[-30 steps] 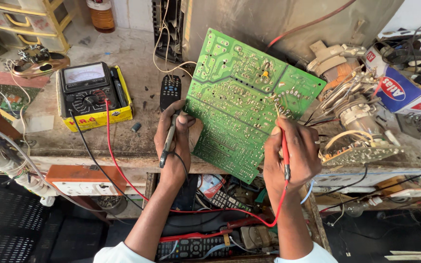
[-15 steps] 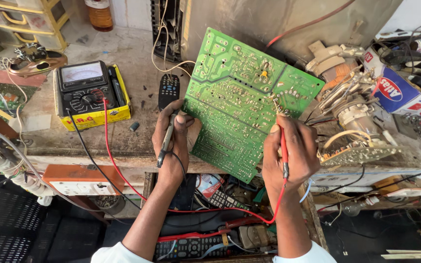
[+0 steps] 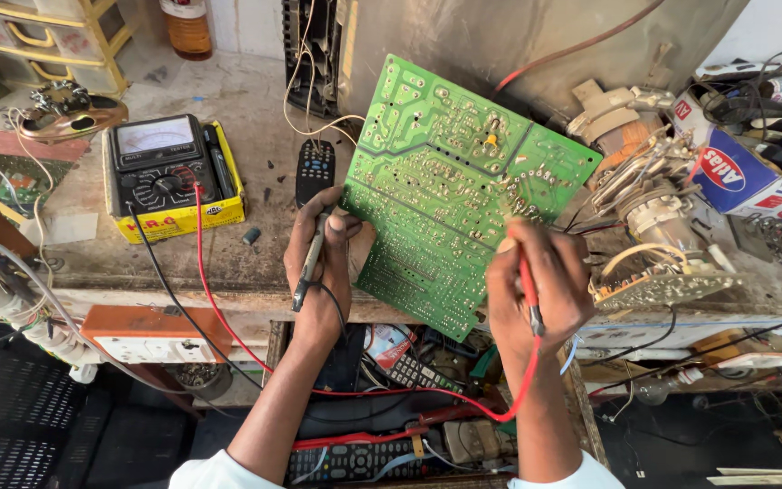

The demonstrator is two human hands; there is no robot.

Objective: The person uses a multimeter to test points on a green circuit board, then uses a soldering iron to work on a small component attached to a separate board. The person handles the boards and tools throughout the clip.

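Note:
A large green circuit board [image 3: 450, 186] stands tilted on the workbench, solder side facing me. My left hand [image 3: 323, 263] grips the board's left edge and also holds a black test probe [image 3: 311, 258]. My right hand [image 3: 536, 285] holds a red test probe [image 3: 528, 288] with its tip against the board's right side. Red and black leads run from the probes down past the bench edge and up to an analog multimeter [image 3: 166, 167] in a yellow case at the left.
A black remote [image 3: 315, 168] lies behind my left hand. Coils and loose parts [image 3: 653, 208] crowd the bench at right, beside a blue and white box [image 3: 735, 177]. A white power strip [image 3: 151, 340] hangs below the bench's front edge. More remotes [image 3: 355, 457] fill the drawer beneath.
Both hands and the board stay in nearly the same place; the view has shifted slightly.

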